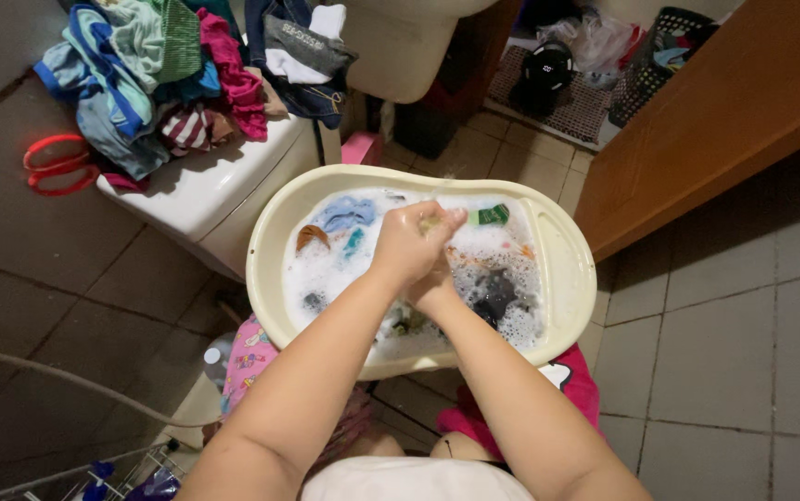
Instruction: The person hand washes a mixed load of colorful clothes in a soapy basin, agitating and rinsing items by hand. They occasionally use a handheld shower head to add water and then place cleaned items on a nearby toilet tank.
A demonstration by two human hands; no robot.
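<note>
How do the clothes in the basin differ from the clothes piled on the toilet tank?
The clothes in the basin lie wet, scattered and half sunk in suds; the clothes on the tank look dry and heaped high. Both hands work among the basin ones; nobody touches the pile. Both lots are mixed colours.

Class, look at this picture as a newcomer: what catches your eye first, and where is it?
At centre, a cream oval basin full of suds and soaking clothes, where the left hand and right hand press together over the foam. At upper left, a bright heap of laundry lies on a white surface.
</note>
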